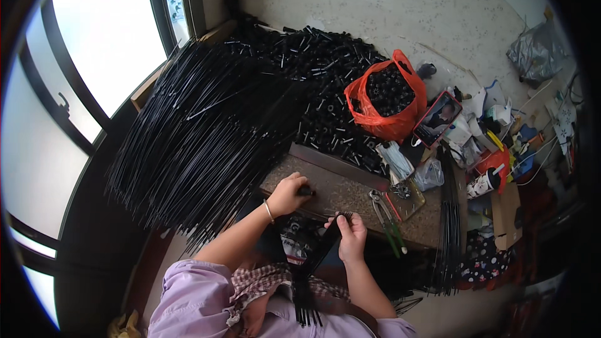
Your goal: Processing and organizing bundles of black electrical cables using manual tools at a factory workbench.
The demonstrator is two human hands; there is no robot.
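Note:
My left hand (287, 195) is closed over the front edge of the brown worktable (335, 197), with a short black cylindrical piece (305, 191) showing at its fingertips. Lower and to the right, my right hand (352, 238) grips a bundle of thin black rods (320, 251) near its upper end. That bundle slants down toward my lap, where its lower ends fan out. A gap separates the two hands. Beyond my left hand a dark metal strip (338, 166) stands along the table, holding back a heap of small black parts (325, 119).
A large spread of long black rods (206, 131) covers the left side. Right of the heap stand a red plastic bag (382, 123) of black parts and a phone (438, 119). Green-handled pliers (388, 222) lie on the table, with more rods (448, 225) hanging over its right edge.

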